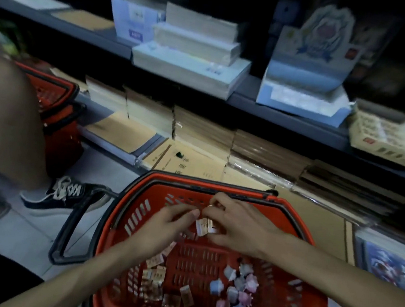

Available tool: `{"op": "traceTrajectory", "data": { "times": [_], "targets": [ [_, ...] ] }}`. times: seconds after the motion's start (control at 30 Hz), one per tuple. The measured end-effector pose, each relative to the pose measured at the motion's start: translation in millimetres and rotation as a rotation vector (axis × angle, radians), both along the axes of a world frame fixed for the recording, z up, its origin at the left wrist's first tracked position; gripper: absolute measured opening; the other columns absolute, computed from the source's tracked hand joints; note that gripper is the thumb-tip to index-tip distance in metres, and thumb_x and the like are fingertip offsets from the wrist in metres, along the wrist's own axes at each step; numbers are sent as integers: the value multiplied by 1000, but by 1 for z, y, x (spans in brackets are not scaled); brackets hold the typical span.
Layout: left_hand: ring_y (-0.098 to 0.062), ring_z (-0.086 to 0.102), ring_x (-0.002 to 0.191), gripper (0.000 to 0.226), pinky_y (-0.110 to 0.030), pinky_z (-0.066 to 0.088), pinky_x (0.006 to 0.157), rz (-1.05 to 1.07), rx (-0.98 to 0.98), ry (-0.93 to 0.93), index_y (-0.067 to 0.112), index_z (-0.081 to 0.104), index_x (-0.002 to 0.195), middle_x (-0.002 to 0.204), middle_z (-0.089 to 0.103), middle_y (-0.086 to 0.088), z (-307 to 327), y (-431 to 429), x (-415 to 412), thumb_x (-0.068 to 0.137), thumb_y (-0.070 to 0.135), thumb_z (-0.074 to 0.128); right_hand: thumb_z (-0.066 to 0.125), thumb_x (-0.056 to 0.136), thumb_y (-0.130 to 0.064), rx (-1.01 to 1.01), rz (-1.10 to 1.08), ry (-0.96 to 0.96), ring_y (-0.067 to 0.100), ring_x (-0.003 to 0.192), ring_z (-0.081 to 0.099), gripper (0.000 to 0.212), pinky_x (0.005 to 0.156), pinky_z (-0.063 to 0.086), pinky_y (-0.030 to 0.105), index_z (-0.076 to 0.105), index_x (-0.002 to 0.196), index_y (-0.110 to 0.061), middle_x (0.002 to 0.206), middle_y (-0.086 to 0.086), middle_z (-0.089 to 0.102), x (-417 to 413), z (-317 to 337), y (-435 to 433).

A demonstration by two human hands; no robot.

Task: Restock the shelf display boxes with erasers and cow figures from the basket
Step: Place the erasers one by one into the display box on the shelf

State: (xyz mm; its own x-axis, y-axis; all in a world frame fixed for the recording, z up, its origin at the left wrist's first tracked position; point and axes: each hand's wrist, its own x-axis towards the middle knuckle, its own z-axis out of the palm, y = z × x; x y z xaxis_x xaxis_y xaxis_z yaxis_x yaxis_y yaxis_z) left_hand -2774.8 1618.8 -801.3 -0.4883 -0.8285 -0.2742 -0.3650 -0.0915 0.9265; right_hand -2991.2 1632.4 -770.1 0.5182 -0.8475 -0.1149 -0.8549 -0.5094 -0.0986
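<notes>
A red plastic basket (290, 214) stands on the floor below me. Several small wrapped erasers (154, 276) lie in its left half. Several pink, blue and white cow figures (236, 293) are heaped in its right half. Both my hands are inside the basket near its far wall. My right hand (236, 226) grips a small stack of erasers (204, 226) between thumb and fingers. My left hand (167, 227) has its fingertips pinched against the same stack. A blue and white display box (301, 99) and a cream display box (384, 138) sit on the upper shelf at the right.
A second red basket (56, 101) stands at the left beside another person's leg (12, 111) and dark sneaker (65, 193). The shelves hold stacks of notebooks (192, 58) and brown envelopes (123, 129). The basket's black handle (71, 229) lies out to the left.
</notes>
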Motion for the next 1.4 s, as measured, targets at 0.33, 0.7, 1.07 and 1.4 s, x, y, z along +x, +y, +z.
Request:
{"op": "traceTrajectory", "data": {
  "times": [0.33,0.7,1.07,1.4],
  "targets": [
    [-34,70,100,29,-45,57,93,89,334,457,-5,71,116,115,71,-29,43,19,-40,100,17,59,74,85,-46,-81,-190,-433,-2,104,53,54,88,49,19,52,134,-41,120,-24,43,-18,46,30],
    [-36,72,91,26,-35,64,74,137,370,564,-7,64,120,104,71,-32,83,-8,-86,101,8,55,101,50,-40,-105,-498,-968,14,65,59,60,63,55,36,69,99,-33,98,-8,57,-60,83,16],
    [-24,67,75,28,-31,48,61,43,181,659,6,67,119,99,74,-13,139,-16,-188,99,-3,50,89,76,-12,-116,-730,-1386,11,57,62,29,51,49,27,69,97,-7,86,13,73,-133,133,35],
    [-6,65,63,15,-20,45,54,-49,-695,86,32,70,95,83,72,12,169,-20,-255,97,18,65,73,93,-15,-622,-997,-1125,13,56,72,7,53,55,25,72,97,-21,78,-1,75,-221,177,48]
  ]
}}
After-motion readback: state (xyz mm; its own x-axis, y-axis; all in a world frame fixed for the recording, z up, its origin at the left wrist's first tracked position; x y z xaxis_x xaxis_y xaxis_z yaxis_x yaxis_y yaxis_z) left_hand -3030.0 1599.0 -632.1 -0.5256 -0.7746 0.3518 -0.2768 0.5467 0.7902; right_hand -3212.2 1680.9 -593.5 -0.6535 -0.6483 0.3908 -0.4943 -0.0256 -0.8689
